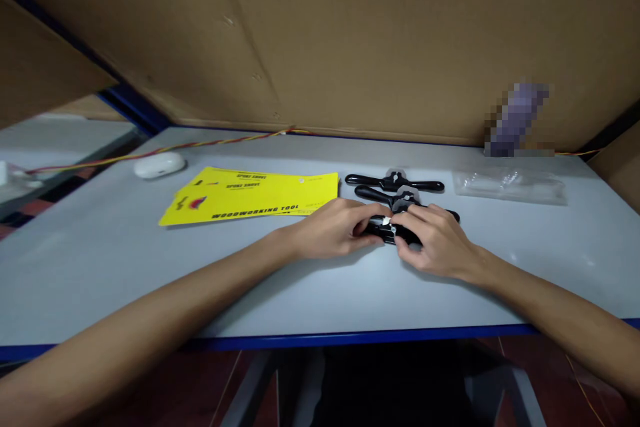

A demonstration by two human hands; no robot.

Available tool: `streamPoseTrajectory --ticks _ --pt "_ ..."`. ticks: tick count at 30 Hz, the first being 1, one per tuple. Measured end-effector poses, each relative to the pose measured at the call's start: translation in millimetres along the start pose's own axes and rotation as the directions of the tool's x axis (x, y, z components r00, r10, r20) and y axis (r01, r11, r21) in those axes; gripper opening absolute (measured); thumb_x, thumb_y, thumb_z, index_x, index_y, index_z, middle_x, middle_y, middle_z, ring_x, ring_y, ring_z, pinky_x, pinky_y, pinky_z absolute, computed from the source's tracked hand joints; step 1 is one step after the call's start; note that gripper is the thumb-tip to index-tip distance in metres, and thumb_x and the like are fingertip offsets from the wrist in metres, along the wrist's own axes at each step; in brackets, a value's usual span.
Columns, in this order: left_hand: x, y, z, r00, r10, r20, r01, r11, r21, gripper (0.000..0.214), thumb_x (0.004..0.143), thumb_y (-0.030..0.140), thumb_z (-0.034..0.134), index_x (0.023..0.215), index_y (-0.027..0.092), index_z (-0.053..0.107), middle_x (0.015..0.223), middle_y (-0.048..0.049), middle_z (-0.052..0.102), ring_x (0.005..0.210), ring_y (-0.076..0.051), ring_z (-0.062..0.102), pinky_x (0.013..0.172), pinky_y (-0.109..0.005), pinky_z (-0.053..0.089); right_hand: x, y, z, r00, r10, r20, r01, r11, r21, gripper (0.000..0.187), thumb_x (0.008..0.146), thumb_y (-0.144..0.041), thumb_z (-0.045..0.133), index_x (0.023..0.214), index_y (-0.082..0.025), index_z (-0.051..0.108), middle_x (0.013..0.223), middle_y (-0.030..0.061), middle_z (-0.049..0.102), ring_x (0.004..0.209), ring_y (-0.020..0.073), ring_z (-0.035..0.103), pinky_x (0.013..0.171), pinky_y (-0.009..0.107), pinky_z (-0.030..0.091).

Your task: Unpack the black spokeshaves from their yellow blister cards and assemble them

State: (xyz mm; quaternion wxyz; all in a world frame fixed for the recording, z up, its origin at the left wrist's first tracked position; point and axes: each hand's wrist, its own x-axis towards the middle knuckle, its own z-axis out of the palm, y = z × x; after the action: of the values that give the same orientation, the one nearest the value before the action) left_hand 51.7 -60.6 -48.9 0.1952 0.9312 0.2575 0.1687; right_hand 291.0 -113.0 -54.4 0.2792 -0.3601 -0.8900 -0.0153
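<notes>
Both hands hold one black spokeshave low over the table, near its middle. My left hand pinches it from the left side, thumb in front and fingers behind. From the right, my right hand has its fingers curled over the tool, covering much of that handle. Just behind lie two more black spokeshaves: a nearer one, partly hidden by my right hand, and a farther one in full view. Each of these has a greyish translucent piece around its centre. Yellow printed cards lie overlapped left of the tools.
Clear plastic sleeves lie at the right of the grey table. At the back left are a white rounded object and a twisted red-yellow wire. A cardboard wall closes the rear; a blurred purple object leans there.
</notes>
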Motion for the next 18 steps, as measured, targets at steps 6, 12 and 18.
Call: streamPoseTrajectory --ticks 6,12,18 --pt "-0.2 -0.2 -0.5 1.000 0.010 -0.008 -0.010 1.000 -0.011 0.039 0.093 0.035 0.062 0.127 0.016 0.065 0.060 0.0053 0.054 0.054 -0.012 0.052 0.056 -0.023 0.040 0.1 2.4 -1.5 0.991 -0.115 0.069 0.114 0.993 0.008 0.021 0.097 -0.027 0.057 0.098 -0.019 0.076 0.085 0.0045 0.066 0.071 0.0159 0.052 0.072 0.033 0.037" --pt "-0.7 -1.0 0.3 1.000 0.009 -0.009 -0.009 1.000 0.001 0.038 0.092 0.033 0.064 0.126 0.015 0.066 0.060 0.0049 0.054 0.054 -0.012 0.051 0.055 -0.024 0.039 0.3 3.6 -1.4 0.986 -0.157 0.052 0.157 0.988 0.013 0.025 0.099 -0.028 0.056 0.080 -0.018 0.070 0.082 0.0035 0.062 0.070 0.0150 0.050 0.070 0.032 0.035" --pt "0.0 1.8 -1.7 1.000 -0.009 0.012 0.009 1.000 -0.004 0.039 0.093 0.034 0.063 0.127 0.015 0.066 0.061 0.0044 0.055 0.053 -0.012 0.050 0.055 -0.024 0.039 1.5 3.3 1.2 0.999 -0.035 -0.031 0.034 0.999 -0.019 0.021 0.095 -0.023 0.054 0.089 -0.015 0.073 0.079 0.0040 0.061 0.069 0.0159 0.050 0.067 0.032 0.038"
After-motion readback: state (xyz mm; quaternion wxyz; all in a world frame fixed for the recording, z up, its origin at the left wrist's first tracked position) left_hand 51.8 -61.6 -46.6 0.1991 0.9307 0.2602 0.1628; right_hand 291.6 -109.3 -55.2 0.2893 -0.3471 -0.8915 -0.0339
